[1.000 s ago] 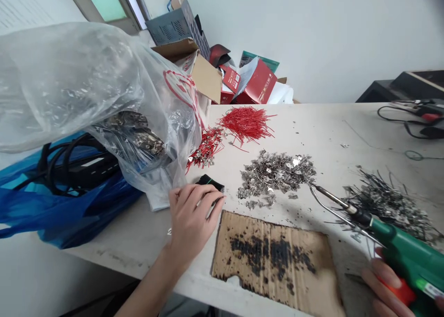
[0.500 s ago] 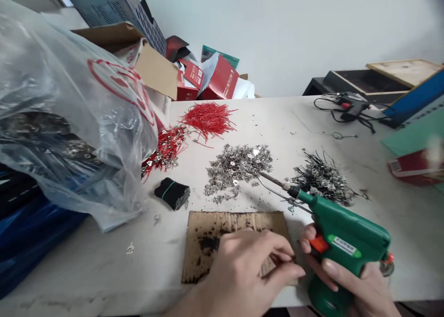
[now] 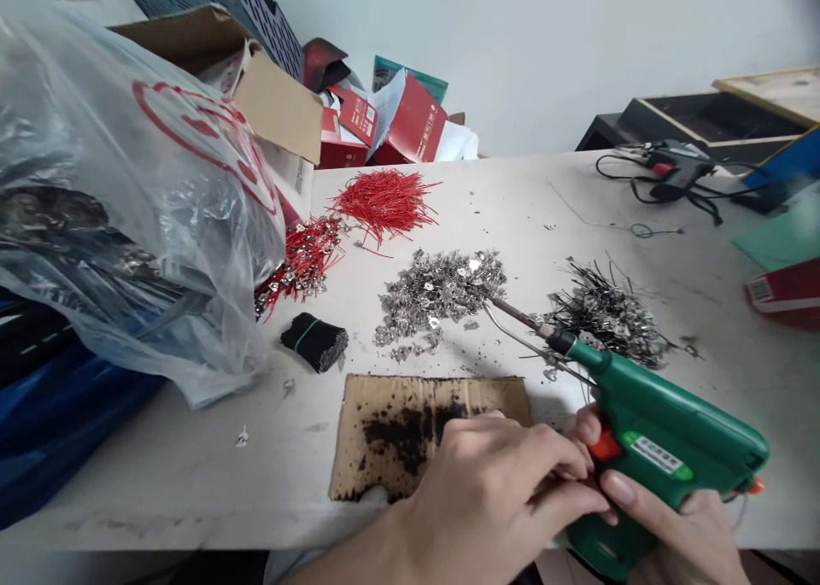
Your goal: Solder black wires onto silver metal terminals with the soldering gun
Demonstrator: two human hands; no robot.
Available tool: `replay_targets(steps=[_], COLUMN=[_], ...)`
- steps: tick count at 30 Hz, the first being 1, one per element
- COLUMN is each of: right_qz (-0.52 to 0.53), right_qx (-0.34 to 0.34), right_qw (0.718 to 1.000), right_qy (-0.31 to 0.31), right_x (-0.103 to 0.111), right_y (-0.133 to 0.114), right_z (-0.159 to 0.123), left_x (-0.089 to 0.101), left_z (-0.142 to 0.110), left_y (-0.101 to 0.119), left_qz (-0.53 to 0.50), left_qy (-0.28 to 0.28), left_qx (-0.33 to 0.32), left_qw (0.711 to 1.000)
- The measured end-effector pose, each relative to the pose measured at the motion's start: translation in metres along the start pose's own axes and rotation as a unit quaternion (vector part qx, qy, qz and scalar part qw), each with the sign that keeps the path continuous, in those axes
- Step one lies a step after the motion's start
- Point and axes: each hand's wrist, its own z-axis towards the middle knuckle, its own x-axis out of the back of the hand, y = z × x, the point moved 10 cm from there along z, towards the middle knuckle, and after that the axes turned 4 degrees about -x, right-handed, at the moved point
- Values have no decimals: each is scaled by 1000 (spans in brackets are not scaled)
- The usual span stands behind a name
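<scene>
My right hand (image 3: 682, 517) is wrapped round the handle of a green soldering gun (image 3: 705, 410) with an orange trigger. The gun's tip points up and left, by the edge of a heap of small metal terminals (image 3: 442, 286). Close against the right hand's fingers is my left hand (image 3: 493, 487), its fingertips pinched together; what they hold, if anything, is hidden. Beneath the left hand lies a scorched piece of cardboard (image 3: 349, 448). Black wires with terminals (image 3: 608, 320) are piled behind the gun.
A banded bundle of black wires (image 3: 313, 342) lies left of the terminals. Red wires (image 3: 384, 202) are heaped farther back. A large plastic bag (image 3: 211, 252) takes up the left side. A black corded device (image 3: 679, 171) and a red box (image 3: 787, 295) are at right.
My left hand has moved right, up to the right hand's fingers, uncovering more of the cardboard. The soldering gun has shifted slightly right. The camera view has also shifted a little.
</scene>
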Motion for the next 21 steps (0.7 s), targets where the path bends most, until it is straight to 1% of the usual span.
replay_targets(steps=[3,8,11,16,19,21], right_qz=[-8,-16,-21,-13,-6,-2], right_qx=[-3,-6,-12,-24,-26,-18], right_qw=[1000,1000,1000,1000,999,1000], right_qy=[8,-18,-1,-15,-19,-11], right_x=[6,5,7,11,12,10], right_y=[5,6,5,13,15,11], right_z=[0,2,3,4,6,7], left_x=[-5,-8,-9,-11,-6,2], left_z=[-2,-4,-4,-8,-11,-14], left_y=[-3,-3,-2,-4,-4,-8], left_qz=[16,19,27,69,82,92], left_qy=[-15,-31,-53,-89,-97,-101], left_qx=[3,17,24,12,9,24], left_qw=[1000,999,998,994,992,990])
